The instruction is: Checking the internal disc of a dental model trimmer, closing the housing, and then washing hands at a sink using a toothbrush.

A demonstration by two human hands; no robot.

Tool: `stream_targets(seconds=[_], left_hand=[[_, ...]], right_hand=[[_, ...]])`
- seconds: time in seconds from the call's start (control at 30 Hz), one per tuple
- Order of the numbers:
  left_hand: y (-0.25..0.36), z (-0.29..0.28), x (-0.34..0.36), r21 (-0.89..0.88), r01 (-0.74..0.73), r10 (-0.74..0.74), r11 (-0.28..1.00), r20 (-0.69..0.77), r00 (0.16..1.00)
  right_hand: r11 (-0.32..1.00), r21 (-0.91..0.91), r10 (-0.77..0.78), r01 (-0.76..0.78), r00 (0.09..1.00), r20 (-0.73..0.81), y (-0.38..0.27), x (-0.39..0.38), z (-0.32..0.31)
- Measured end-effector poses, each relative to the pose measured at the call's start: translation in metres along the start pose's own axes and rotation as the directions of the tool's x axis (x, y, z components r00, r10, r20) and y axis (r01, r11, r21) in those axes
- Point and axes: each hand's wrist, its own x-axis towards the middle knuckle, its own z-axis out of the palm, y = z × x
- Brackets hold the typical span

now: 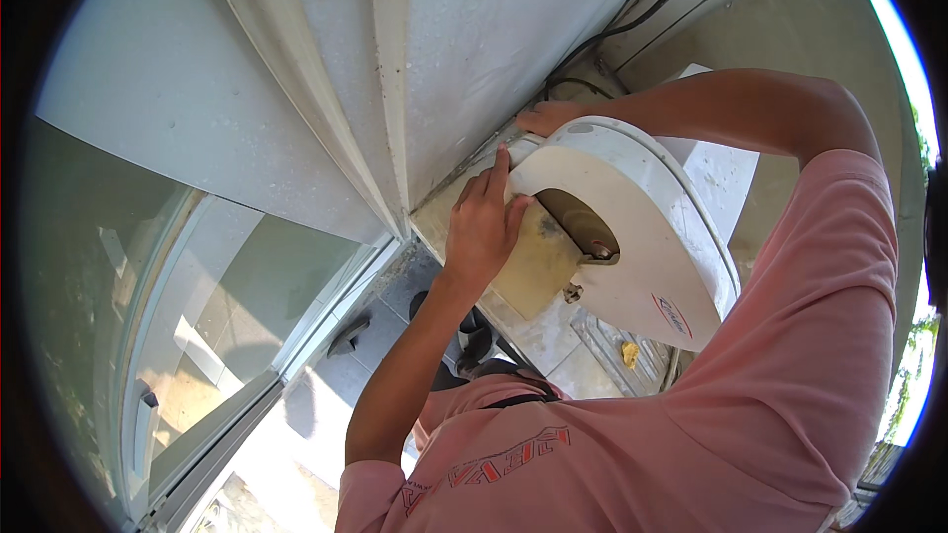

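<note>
Hands steadying a white curved housing (632, 227) against the wall ledge (444, 212): left hand (484, 222) flat on its front edge, fingers spread. Right hand (543, 118) reaches behind, bracing the rear; its grip cannot be told.

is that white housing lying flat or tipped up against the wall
Tipped up. The white housing stands on edge against the wall, its underside opening facing the camera, left hand on its near edge, right hand behind it.
</note>
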Motion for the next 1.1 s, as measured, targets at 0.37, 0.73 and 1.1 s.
stream_targets(seconds=[0.37, 0.73, 1.1], left_hand=[[-0.006, 0.003, -0.002, 0.027, -0.001, 0.002, 1.000, -0.023, 1.000], [-0.002, 0.006, 0.001, 0.022, -0.010, 0.011, 1.000, -0.023, 1.000], [-0.001, 0.005, 0.001, 0.045, -0.026, 0.028, 0.999, -0.043, 0.999]], right_hand=[[0.551, 0.523, 0.401, -0.650, 0.756, 0.517, -0.037, -0.006, -0.048], [0.979, -0.069, -0.197, 0.191, 0.974, -0.110, 0.036, 0.002, 0.014], [0.447, 0.709, 0.073, -0.546, 0.812, 0.579, 0.008, -0.009, -0.050]])
